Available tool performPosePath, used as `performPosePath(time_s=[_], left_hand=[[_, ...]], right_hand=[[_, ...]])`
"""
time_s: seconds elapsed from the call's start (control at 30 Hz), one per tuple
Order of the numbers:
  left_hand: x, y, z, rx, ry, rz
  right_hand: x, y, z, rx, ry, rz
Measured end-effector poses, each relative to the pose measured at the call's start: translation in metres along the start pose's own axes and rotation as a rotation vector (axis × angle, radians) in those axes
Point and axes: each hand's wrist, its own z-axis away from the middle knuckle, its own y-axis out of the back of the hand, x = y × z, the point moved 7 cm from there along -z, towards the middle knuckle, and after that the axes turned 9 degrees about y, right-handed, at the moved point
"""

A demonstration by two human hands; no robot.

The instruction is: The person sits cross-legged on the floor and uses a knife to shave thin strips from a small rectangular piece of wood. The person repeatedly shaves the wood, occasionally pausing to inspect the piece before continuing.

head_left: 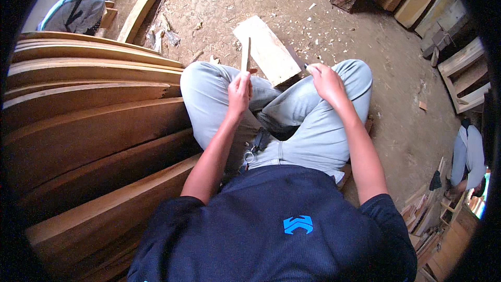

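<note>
My left hand [239, 93] is closed around a thin, narrow wooden stick [246, 52], which points up and away from me above my left knee. Beyond my crossed legs a pale, flat-topped wooden block [269, 49] lies on the ground, and the stick passes over its left side. Near the block's right corner my right hand [329, 84] is closed over my right leg. A small dark end [307, 66] pokes out of its fingers; the rest of that thing is hidden or blends into the shade by the block, so its kind is unclear.
Long curved-looking boards [94, 89] are stacked close on my left. Wood chips [323, 36] litter the dirt floor. Timber beams [412, 0] and a wooden frame [464, 75] stand at the far right. Another person [467, 151] is at the right edge, by wood scraps [422, 219].
</note>
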Motion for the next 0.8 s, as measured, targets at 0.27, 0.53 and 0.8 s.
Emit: performPosePath(time_s=[0.27, 0.53, 0.8], left_hand=[[-0.007, -0.015, 0.0, -0.063, 0.079, -0.126], [0.003, -0.02, 0.004, -0.03, 0.143, -0.176], [-0.004, -0.05, -0.007, -0.138, 0.262, -0.346]], right_hand=[[-0.023, -0.06, -0.055, 0.037, 0.252, 0.299], [-0.022, -0.083, -0.058, 0.155, 0.196, 0.153], [-0.026, -0.085, -0.072, -0.288, 0.114, -1.287]])
